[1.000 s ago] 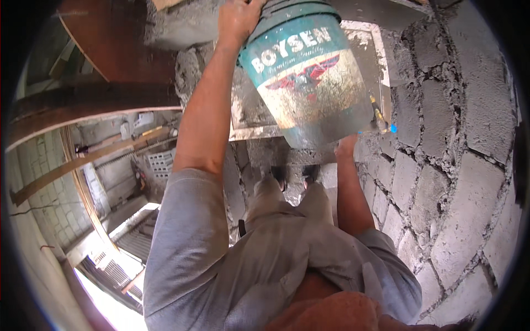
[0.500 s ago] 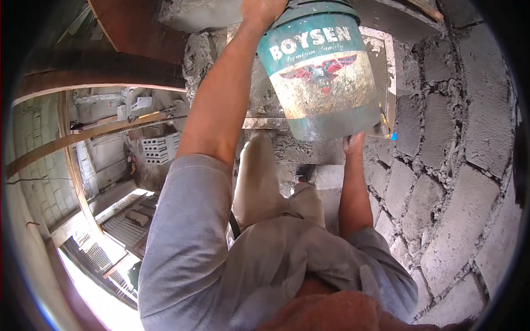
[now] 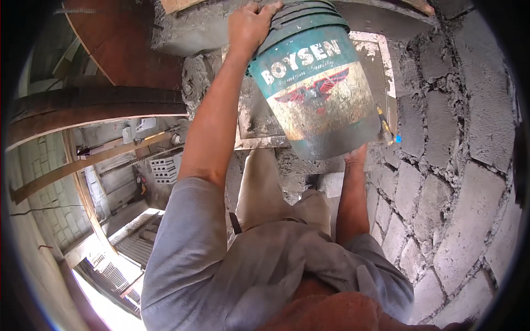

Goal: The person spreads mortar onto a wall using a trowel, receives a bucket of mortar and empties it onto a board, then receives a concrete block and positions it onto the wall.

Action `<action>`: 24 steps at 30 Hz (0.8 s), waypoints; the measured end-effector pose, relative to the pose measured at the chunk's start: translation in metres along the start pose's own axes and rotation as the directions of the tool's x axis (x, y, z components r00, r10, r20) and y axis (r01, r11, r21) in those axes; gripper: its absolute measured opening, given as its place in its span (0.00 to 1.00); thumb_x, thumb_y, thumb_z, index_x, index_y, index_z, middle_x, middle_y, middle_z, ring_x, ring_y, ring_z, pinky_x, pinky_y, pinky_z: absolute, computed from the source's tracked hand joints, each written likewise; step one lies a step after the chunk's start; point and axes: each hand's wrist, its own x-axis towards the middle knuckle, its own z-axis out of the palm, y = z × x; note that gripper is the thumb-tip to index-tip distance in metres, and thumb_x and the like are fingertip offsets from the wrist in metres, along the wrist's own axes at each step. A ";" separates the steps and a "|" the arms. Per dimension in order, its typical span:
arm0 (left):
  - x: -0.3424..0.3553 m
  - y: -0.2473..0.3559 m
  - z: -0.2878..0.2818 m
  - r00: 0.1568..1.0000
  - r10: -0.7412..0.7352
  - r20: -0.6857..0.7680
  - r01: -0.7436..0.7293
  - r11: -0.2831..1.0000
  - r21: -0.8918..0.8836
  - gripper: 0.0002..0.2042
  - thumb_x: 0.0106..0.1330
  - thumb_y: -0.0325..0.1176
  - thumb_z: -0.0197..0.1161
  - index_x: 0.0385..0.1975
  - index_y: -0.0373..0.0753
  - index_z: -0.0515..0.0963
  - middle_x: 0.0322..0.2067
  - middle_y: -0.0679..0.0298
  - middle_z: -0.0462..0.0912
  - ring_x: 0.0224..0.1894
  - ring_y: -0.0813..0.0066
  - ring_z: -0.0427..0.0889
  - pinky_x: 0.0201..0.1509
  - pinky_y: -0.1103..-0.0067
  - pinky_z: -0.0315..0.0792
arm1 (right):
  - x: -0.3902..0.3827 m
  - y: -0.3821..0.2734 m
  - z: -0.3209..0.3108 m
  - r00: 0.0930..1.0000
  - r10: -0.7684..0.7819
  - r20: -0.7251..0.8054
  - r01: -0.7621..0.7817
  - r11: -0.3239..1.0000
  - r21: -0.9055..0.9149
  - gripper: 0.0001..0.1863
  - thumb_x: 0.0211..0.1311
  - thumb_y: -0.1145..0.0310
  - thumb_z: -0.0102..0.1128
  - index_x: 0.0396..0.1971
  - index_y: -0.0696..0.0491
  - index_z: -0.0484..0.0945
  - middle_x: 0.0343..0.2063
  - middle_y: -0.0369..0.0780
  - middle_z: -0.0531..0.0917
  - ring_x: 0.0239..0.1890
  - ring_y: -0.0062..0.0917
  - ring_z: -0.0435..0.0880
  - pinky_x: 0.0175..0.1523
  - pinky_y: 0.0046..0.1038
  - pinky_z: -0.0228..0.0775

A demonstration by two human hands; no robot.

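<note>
A teal and white plastic pail [image 3: 317, 91], stained with cement, is held up in front of me and tilted, its rim toward the top of the view. My left hand [image 3: 251, 25] grips the rim at the upper left of the pail. My right hand [image 3: 356, 157] presses under its base at the lower right. My grey shirt, beige trousers and feet show below the pail. What is inside the pail is hidden.
A rough hollow-block wall [image 3: 441, 165] with thick mortar joints rises on the right. Behind the pail lies a white-edged board [image 3: 254, 127] smeared with mortar. A brown plywood sheet [image 3: 127, 44] and timber beams [image 3: 94, 107] are upper left. A lower level with stacked blocks [image 3: 163, 168] opens at left.
The pail has come closer and shifted a little right while staying tilted. My left hand keeps hold of the rim and my right hand stays under the base.
</note>
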 end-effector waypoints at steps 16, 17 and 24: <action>-0.040 -0.032 0.008 0.932 -0.358 -0.056 0.329 0.900 -0.287 0.26 0.57 0.54 0.64 0.23 0.29 0.80 0.26 0.42 0.81 0.30 0.46 0.80 0.38 0.62 0.71 | -0.052 -0.139 0.043 0.972 -0.186 0.146 0.233 0.854 -0.465 0.25 0.69 0.50 0.47 0.53 0.55 0.73 0.45 0.41 0.81 0.48 0.33 0.80 0.52 0.39 0.73; -0.047 -0.035 0.007 0.882 -0.470 0.034 0.457 0.834 -0.308 0.26 0.57 0.53 0.65 0.23 0.27 0.80 0.25 0.42 0.81 0.30 0.48 0.80 0.40 0.63 0.72 | -0.056 -0.159 0.064 0.969 -0.232 0.081 0.242 0.840 -0.487 0.25 0.69 0.50 0.48 0.54 0.56 0.73 0.46 0.42 0.81 0.48 0.33 0.80 0.52 0.38 0.73; -0.023 -0.114 0.022 0.738 -0.656 0.160 0.640 0.605 -0.474 0.27 0.60 0.49 0.67 0.38 0.22 0.80 0.34 0.49 0.84 0.36 0.64 0.81 0.44 0.69 0.74 | -0.024 -0.188 0.152 0.841 -0.506 0.193 0.354 0.245 -0.903 0.36 0.63 0.38 0.54 0.47 0.62 0.79 0.40 0.44 0.83 0.42 0.30 0.78 0.48 0.31 0.70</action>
